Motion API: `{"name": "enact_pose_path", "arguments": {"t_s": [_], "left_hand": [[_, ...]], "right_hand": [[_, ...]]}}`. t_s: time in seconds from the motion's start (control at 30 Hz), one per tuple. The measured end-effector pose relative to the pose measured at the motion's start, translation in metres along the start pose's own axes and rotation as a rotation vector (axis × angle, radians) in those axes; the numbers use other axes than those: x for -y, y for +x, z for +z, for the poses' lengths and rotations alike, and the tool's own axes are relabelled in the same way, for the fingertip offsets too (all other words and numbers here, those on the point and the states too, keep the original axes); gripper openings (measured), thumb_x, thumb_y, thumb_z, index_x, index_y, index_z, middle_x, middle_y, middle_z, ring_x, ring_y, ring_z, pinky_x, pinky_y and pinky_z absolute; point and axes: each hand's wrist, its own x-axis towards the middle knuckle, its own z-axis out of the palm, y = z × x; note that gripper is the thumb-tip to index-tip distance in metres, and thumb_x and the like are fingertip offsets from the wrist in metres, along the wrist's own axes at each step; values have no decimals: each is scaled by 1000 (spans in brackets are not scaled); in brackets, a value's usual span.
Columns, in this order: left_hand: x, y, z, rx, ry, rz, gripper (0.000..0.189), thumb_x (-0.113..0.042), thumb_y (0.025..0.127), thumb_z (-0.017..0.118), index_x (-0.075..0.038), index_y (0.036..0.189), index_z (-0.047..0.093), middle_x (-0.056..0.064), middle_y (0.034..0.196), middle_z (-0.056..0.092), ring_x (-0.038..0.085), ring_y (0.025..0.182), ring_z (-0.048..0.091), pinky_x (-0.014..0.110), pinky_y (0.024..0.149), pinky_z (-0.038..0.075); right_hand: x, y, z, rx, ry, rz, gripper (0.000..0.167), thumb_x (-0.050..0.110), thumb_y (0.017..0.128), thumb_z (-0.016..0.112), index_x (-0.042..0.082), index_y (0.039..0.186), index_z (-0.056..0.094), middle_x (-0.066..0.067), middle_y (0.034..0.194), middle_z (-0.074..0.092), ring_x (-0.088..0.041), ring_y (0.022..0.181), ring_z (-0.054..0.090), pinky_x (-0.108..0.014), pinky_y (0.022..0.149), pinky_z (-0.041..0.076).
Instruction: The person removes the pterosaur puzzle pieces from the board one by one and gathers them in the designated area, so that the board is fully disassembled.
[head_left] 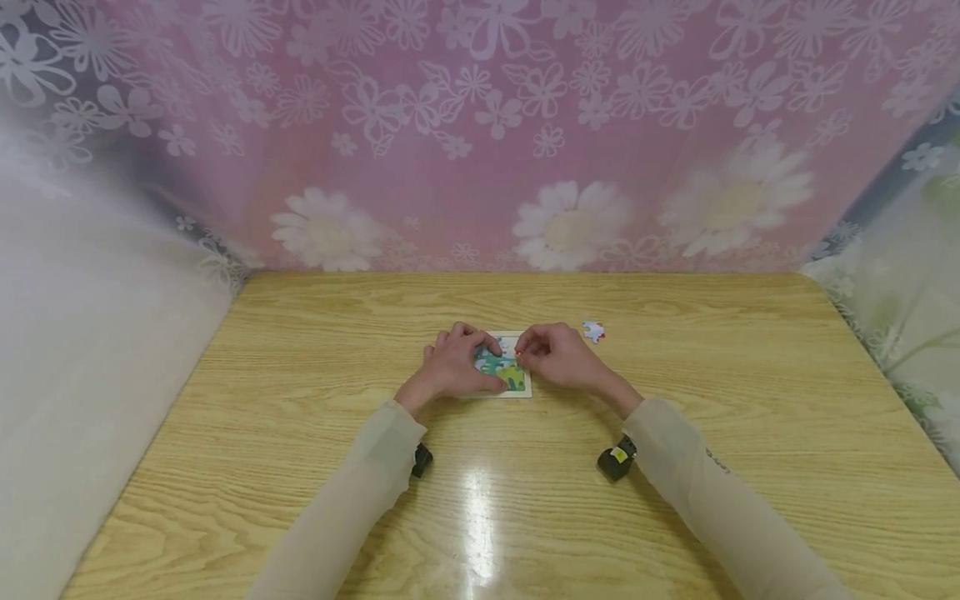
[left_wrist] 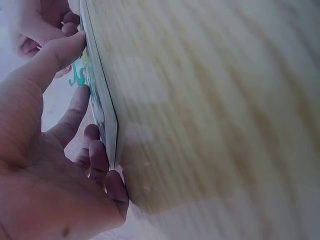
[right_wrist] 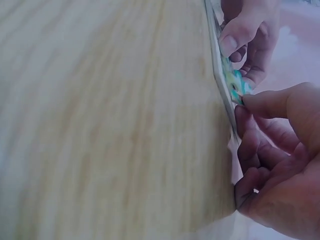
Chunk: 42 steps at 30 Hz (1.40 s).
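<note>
A small jigsaw puzzle (head_left: 513,380) with green and blue pictures and a pale border lies on the table, partly covered by my hands. My left hand (head_left: 456,362) rests over its left side, thumb and index finger spread apart on the surface. In the left wrist view, the other fingers of the left hand (left_wrist: 60,165) bend beside the board's edge (left_wrist: 111,125). Thumb and index finger of my right hand (head_left: 558,357) pinch a puzzle piece (right_wrist: 238,98) at the puzzle's right side; a bit of red shows at the fingertips. Most of that piece is hidden.
Behind and right of my right hand lies a loose puzzle piece (head_left: 593,331), pale with red spots. The wood-grain table (head_left: 300,333) meets a pink flowered curtain (head_left: 450,167) at its far edge. A black wrist camera (head_left: 617,460) hangs under the right sleeve.
</note>
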Motion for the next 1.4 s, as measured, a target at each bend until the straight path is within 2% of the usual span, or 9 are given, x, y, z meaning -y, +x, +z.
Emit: {"name": "enact_pose_path", "arguments": {"t_s": [0.3, 0.57, 0.8, 1.0, 1.2, 1.4], "left_hand": [[-6, 0, -3, 0, 13, -24, 39, -45, 82, 83, -32, 113, 65, 1, 138, 43, 31, 122, 40, 49, 94, 30], [-5, 2, -5, 2, 10, -20, 39, -45, 82, 83, -32, 113, 66, 1, 138, 44, 31, 124, 40, 52, 97, 31], [-2, -2, -4, -12, 41, 35, 41, -47, 84, 81, -33, 119, 65, 3, 141, 44, 32, 124, 41, 53, 97, 33], [5, -6, 0, -42, -1, 79, 40, -47, 87, 79, -31, 121, 67, 6, 143, 45, 33, 125, 40, 54, 98, 31], [13, -9, 0, -45, -74, 123, 33, -40, 90, 76, -28, 120, 70, 7, 146, 46, 35, 129, 38, 59, 104, 28], [20, -12, -2, -9, -88, 147, 29, -35, 91, 75, -27, 119, 70, 7, 145, 47, 34, 126, 39, 61, 108, 27]], "right_hand": [[7, 4, -3, -1, -20, 70, 12, 11, 95, 63, 10, 102, 73, -5, 89, 74, -14, 79, 65, -31, 75, 49], [6, 3, -5, 6, 17, 76, 12, 14, 99, 64, 9, 105, 72, -7, 94, 74, -16, 85, 68, -33, 79, 51], [-3, -3, -9, -38, 56, 30, 11, 17, 98, 67, 10, 105, 73, -6, 97, 75, -15, 87, 68, -31, 81, 51], [-11, -13, -18, -64, 45, -1, 10, 18, 98, 69, 12, 104, 74, -5, 98, 75, -16, 86, 67, -30, 79, 52], [-20, -27, -34, -90, 42, 44, 12, 19, 98, 69, 11, 105, 73, -8, 99, 74, -19, 88, 65, -28, 75, 52], [-30, -43, -54, -129, 20, 97, 15, 19, 99, 68, 8, 109, 72, -11, 101, 73, -20, 87, 66, -27, 70, 52]]}}
